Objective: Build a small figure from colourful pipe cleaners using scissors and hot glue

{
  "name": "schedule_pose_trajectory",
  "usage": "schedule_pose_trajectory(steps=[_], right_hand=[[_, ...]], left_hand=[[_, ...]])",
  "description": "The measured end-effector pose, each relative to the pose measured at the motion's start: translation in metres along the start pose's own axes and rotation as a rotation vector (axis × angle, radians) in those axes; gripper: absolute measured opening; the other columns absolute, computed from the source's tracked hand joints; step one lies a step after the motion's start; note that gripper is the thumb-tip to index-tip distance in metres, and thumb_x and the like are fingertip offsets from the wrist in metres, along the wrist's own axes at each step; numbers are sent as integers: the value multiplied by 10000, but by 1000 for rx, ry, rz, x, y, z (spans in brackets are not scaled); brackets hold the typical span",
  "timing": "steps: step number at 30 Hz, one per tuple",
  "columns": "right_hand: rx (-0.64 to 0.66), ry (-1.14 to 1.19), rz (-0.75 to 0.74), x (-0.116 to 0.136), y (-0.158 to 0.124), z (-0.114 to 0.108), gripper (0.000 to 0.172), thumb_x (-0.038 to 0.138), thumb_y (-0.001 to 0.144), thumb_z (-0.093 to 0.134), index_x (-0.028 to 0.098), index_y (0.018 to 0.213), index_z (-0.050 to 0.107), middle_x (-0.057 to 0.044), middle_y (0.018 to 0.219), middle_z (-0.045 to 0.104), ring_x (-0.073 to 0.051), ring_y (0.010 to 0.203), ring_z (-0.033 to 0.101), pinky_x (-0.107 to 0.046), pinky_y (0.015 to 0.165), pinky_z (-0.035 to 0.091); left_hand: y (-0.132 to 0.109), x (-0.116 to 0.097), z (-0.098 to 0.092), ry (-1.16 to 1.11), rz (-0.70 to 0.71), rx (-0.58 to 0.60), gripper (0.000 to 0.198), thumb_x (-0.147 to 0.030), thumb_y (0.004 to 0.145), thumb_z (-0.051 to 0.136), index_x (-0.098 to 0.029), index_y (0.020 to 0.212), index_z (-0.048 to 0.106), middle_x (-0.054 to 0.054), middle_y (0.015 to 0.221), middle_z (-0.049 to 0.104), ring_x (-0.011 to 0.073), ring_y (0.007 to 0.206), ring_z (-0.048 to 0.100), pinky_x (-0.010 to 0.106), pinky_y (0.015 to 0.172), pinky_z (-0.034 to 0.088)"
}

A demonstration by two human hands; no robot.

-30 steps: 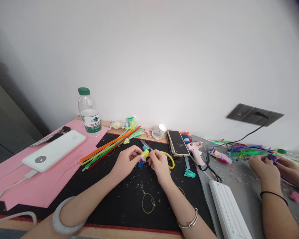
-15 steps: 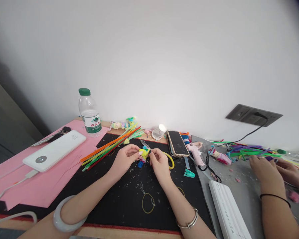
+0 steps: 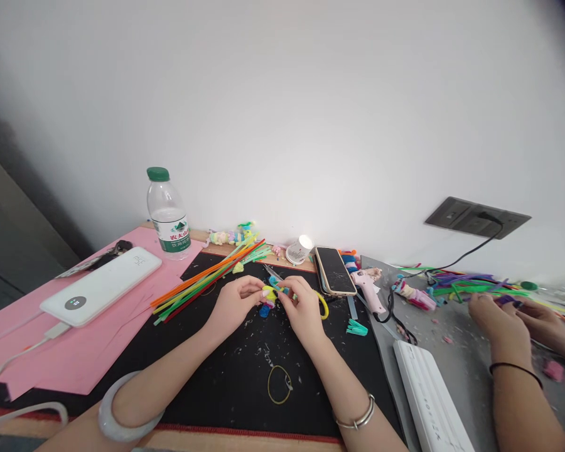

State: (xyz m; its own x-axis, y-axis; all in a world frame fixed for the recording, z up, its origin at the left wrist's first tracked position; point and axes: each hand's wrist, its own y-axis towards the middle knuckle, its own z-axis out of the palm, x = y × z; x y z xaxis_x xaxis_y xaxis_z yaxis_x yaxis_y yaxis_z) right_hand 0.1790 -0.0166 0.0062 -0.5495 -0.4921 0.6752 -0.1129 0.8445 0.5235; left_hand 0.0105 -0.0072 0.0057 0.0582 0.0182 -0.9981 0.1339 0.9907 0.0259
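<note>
1. The right hand's (image 3: 304, 307) fingers have been drawn farther over the small toy (image 3: 269, 293), covering more of it.
2. The small toy is pinched from opposite sides by the left hand (image 3: 233, 304) and right hand, probably for steadiness.
3. It is held above the black mat (image 3: 235, 376), toward the table's (image 3: 207, 440) back edge; coloured sticks (image 3: 211, 276) are laid leftward, apparently within reach.

The small yellow, pink and blue piece (image 3: 270, 300) looks fuzzy and matt. The clear, green-capped plastic bottle (image 3: 168, 213) is smooth and glossy, the pink paper sheets (image 3: 108, 333) matt, the black rectangular cloth mat (image 3: 221, 386) dull, the thin silver metal bangle (image 3: 370, 410) shiny.
</note>
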Motion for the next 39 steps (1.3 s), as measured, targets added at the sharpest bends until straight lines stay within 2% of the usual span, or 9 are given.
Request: schedule_pose_trajectory(steps=[6,10,14,18,23,30,33,36,39], right_hand=[[12,-19,-12,0,0,0,135,145,834,506,204,747,591,-48,863,623,-161,723,557,-273,628,440],[-27,-8,43,1,0,1,143,152,846,477,200,725,534,-42,819,608,-164,727,551,-267,610,416],[-114,-37,147,-2,-1,-2,148,226,892,439,199,760,500,-11,713,541,-155,651,500,-265,586,376],[-219,-54,208,-5,-1,-9,260,285,926,391,212,677,408,29,607,426,-140,583,413,-260,557,310],[-243,-114,214,-8,0,-14,379,328,931,389,220,589,267,51,555,311,-123,539,330,-261,531,245],[-145,-149,243,-17,1,-10,144,228,859,458,199,763,561,9,630,550,-151,574,504,-263,562,373],[-125,-142,145,-19,2,-8,185,160,815,475,186,827,658,-75,863,663,-199,781,601,-315,711,460],[-130,-130,81,-18,2,-7,189,174,817,512,189,786,698,-124,1135,631,-232,930,604,-376,853,461],[-119,-92,89,-12,2,-8,253,211,865,488,177,692,669,-127,1095,632,-223,899,609,-357,798,476]], left_hand=[[-2,-5,2,66,38,8,135,-269,666,747,-179,740,679,47,735,715,204,710,669,308,700,525],[-3,-3,1,127,48,29,90,-249,688,720,-188,736,673,41,750,718,206,733,677,309,722,521],[-2,-1,0,138,39,22,100,-248,695,715,-183,752,665,46,761,720,214,759,687,315,737,520],[2,1,-2,74,-15,-34,177,-285,678,740,-165,767,646,64,771,718,223,766,690,322,719,524],[3,-1,-5,-122,-108,-99,307,-366,662,766,-155,833,623,55,774,717,199,771,684,310,734,523],[3,-1,-6,-261,-121,-139,387,-389,637,784,-144,879,607,33,784,697,169,787,674,307,782,519],[4,-1,-6,-269,-116,-145,392,-388,631,786,-145,878,603,28,784,690,167,790,670,308,787,516],[3,-2,-5,-253,-118,-124,384,-394,639,777,-149,876,599,31,806,693,170,799,670,301,780,510],[2,-2,-4,-235,-128,-100,376,-391,644,771,-156,881,597,31,818,696,169,792,670,286,755,504]])
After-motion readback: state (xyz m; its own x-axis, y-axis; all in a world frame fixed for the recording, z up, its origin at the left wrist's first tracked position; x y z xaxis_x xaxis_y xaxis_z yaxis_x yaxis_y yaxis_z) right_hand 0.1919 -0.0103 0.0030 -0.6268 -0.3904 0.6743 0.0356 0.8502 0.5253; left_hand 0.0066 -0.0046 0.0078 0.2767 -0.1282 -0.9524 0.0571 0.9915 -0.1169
